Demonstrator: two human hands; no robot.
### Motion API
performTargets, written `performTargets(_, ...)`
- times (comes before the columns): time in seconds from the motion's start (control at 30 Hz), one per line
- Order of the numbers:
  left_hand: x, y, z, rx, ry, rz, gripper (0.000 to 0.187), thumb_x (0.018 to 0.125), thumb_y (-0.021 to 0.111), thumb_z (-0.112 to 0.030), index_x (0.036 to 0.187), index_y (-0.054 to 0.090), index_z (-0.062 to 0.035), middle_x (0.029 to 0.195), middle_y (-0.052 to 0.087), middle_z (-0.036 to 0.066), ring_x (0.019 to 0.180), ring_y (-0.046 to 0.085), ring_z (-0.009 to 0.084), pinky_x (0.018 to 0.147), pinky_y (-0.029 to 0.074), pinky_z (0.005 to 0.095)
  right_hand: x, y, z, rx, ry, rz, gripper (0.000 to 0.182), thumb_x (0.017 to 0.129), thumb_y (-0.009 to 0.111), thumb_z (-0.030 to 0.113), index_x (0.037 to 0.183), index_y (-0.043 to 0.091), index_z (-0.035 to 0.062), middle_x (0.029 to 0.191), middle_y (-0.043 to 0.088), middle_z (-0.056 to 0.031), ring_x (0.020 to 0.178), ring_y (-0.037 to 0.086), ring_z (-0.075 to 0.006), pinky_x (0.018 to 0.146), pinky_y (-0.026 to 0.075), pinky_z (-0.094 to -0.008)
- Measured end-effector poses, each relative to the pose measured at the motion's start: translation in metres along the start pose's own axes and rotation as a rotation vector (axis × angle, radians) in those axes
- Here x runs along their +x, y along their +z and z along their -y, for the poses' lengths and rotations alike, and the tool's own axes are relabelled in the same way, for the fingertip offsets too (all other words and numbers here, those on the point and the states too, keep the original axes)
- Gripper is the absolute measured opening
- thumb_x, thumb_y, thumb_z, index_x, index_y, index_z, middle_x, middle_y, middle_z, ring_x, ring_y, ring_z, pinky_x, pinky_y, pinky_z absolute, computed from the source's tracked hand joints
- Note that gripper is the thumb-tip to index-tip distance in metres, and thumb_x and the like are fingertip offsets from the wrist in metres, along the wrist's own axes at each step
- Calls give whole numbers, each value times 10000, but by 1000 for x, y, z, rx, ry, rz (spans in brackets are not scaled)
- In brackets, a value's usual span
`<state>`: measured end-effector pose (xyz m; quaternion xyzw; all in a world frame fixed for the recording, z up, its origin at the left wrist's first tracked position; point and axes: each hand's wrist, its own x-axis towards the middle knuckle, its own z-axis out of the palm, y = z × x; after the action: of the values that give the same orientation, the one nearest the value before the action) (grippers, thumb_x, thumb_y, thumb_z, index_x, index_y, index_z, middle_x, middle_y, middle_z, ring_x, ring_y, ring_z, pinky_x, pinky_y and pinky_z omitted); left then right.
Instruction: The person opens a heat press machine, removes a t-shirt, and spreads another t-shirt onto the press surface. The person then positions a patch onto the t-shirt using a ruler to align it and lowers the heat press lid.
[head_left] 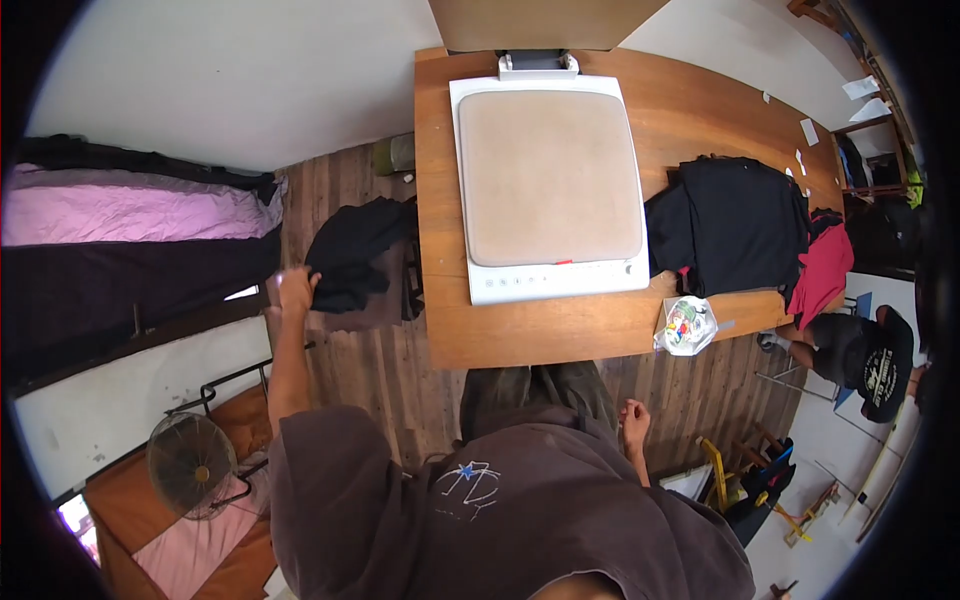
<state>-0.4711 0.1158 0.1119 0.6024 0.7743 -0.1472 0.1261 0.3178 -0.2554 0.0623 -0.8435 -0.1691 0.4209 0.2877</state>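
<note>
My left hand (pixel 297 290) reaches out to the left, its fingers closed on the edge of a black garment (pixel 362 245). That garment lies in a loose heap beside the table's left side, over a brownish cloth (pixel 345 319). My right hand (pixel 633 421) hangs low by my hip, fingers loosely curled and slightly apart, with nothing visible in it. In front of me stands a heat press (pixel 480 282) with a bare beige pad (pixel 550 180); its upper plate (pixel 545 25) is raised.
The wooden table (pixel 540 341) carries a pile of black garments (pixel 745 225), a red garment (pixel 823 262) and a transfer sheet with a colourful print (pixel 687 326). A fan (pixel 192 465) stands at lower left. Another person (pixel 875 365) is at the far right.
</note>
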Motion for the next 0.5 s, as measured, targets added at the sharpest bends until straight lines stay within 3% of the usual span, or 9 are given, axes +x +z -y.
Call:
performTargets(0.13, -45, 71, 10, -81, 4, 94, 475, 972, 737, -451, 1246, 769, -65, 1187, 746, 252, 1133, 708, 427, 994, 559, 498, -16, -17, -16, -17, 61, 3, 225, 1096, 624, 262, 1094, 719, 58, 797, 665, -11, 614, 594, -89, 532, 467, -253)
performTargets(0.27, -49, 110, 26, -169, -106, -11, 439, 987, 723, -402, 1282, 762, -78, 1198, 739, 256, 1142, 706, 422, 990, 552, 494, -14, -43, -37, -37, 109, -22, 239, 1098, 619, 277, 1100, 714, 57, 794, 662, -17, 603, 599, -98, 526, 478, -262)
performTargets(0.37, -35, 83, 37, -310, -216, -255, 373, 989, 718, -336, 1239, 775, -65, 1159, 748, 259, 1117, 711, 434, 985, 546, 501, -5, -53, -43, -94, 59, -39, 251, 1101, 614, 288, 1095, 712, 57, 788, 656, -14, 606, 601, -98, 528, 475, -259)
performTargets(0.5, -38, -25, -1, -466, -211, -637, 285, 990, 701, -235, 1179, 786, -39, 1105, 757, 264, 1066, 730, 433, 943, 551, 489, 11, -40, -10, -8, -25, -35, 267, 1098, 619, 293, 1085, 710, 42, 780, 649, -6, 639, 614, -96, 559, 483, -255)
